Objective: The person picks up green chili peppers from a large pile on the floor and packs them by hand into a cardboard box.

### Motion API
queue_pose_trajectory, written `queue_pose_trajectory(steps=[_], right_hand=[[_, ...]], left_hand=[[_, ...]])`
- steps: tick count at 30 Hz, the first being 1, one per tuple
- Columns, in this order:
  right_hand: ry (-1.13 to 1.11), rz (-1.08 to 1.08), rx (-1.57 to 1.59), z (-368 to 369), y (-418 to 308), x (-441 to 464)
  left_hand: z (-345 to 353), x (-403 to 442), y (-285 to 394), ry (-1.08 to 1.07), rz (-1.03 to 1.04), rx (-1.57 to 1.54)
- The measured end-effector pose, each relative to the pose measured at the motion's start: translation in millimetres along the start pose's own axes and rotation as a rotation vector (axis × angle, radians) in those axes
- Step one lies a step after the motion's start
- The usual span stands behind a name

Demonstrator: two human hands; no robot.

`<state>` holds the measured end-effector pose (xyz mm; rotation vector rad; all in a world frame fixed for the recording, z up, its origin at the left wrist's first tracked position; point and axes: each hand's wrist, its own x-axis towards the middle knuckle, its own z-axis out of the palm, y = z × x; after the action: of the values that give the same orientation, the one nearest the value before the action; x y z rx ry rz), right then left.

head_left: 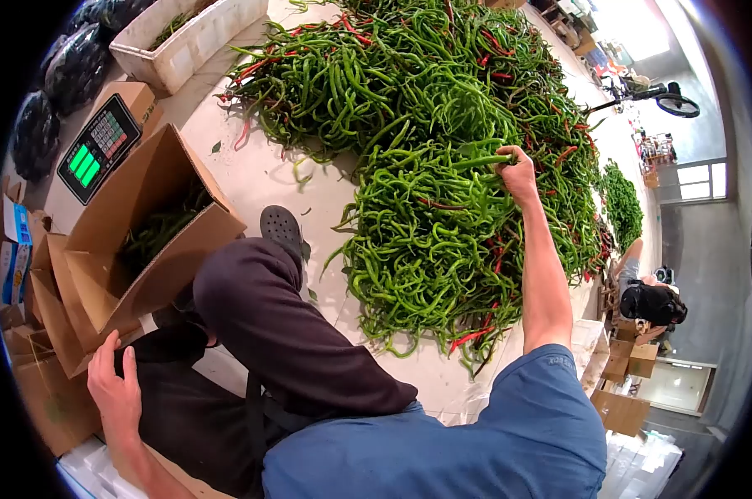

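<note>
A big heap of long green chili peppers [426,208], with red ones mixed in, covers the floor in front of me. Over the middle of the heap, my right hand [517,173] is closed around a few green chili peppers [480,162] that point left. My left hand [116,384] is beside my knee at the lower left, fingers spread, with nothing visible in it. Close above it stands an open cardboard box [155,249], its flaps up and some green peppers [161,229] inside, partly in shadow.
Behind the box is a scale display [100,148] with lit green digits. A white foam crate [189,50] and black plastic bags [76,71] stand at the upper left. On the right, another person [655,301] sits near a smaller green pile [621,204] and cardboard boxes [630,359].
</note>
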<state>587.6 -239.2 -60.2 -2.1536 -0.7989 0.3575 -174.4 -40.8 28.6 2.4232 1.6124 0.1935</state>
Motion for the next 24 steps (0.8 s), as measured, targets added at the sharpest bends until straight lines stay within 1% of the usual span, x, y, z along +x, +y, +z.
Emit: queue_pose_trajectory(steps=[1,2,3,5,6,7,9,11,13,15,17,18,20,23,24], right_hand=[[-0.016,-0.001,-0.012,-2,-7,0],[-0.015,-0.058,-0.117,-5,-15,1],[-0.028,-0.015,-0.087,-7,-34,-3],[-0.023,-0.156,-0.14,-15,-46,0],[-0.02,-0.137,-0.149,-23,-53,2],[0.009,-0.215,-0.166,-29,-61,3],[-0.024,0.016,-0.036,-50,-88,-3],[-0.023,0.025,-0.048,-67,-111,-6],[-0.029,-0.021,-0.035,-81,-133,-8],[-0.029,0.005,-0.033,-97,-166,-15],[-0.018,-0.067,0.048,-108,-187,-15],[-0.034,-0.076,0.019,-115,-198,-14],[-0.081,-0.138,0.067,-124,-221,-15],[-0.124,-0.18,0.102,-120,-270,-26],[-0.134,-0.196,0.116,-115,-286,-29]], left_hand=[[0,0,2,0.003,0.004,-0.005],[-1,0,3,0.006,0.008,-0.009],[-1,0,3,0.005,0.011,-0.011],[-3,-1,4,0.007,0.017,-0.019],[-5,-1,5,0.0,0.016,-0.023],[-6,-1,5,-0.004,0.016,-0.028],[-4,-3,3,0.009,0.023,-0.035],[0,-4,-2,0.047,0.043,-0.041],[1,-4,-2,0.053,0.04,-0.035],[1,-4,-2,0.064,0.042,-0.044],[1,-5,-2,0.075,0.049,-0.065],[1,-5,-2,0.082,0.064,-0.073],[2,-6,-2,0.102,0.089,-0.087],[-1,-5,1,0.095,0.111,-0.136],[-6,-5,3,0.052,0.083,-0.154]])
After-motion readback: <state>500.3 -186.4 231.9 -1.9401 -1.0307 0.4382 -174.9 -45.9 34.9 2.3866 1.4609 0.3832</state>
